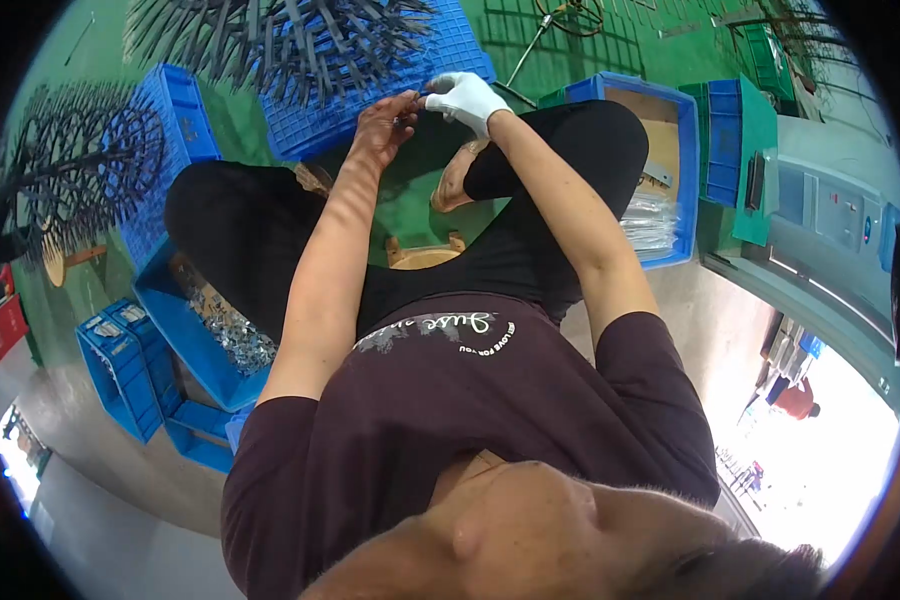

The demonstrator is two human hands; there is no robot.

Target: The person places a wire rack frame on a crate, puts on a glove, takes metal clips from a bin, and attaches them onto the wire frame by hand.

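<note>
My left hand (385,125) is bare and reaches out in front of my knees. Its fingers are curled, with the fingertips pinched together. A white glove covers my right hand (465,101), whose thumb and fingers close toward the left fingertips. The two hands meet there around something too small to make out. Just beyond them is a blue plastic crate (295,125). Over that crate spreads a dense cluster of dark, thin strips (300,45), close to the left hand but apart from it.
Beside my left leg, a blue bin (155,285) contains small shiny metal parts (235,335). On the right, another blue bin (685,150) holds clear-wrapped pieces (650,222). More dark strips (85,150) rise at the left. A wooden stool (425,257) shows beneath me.
</note>
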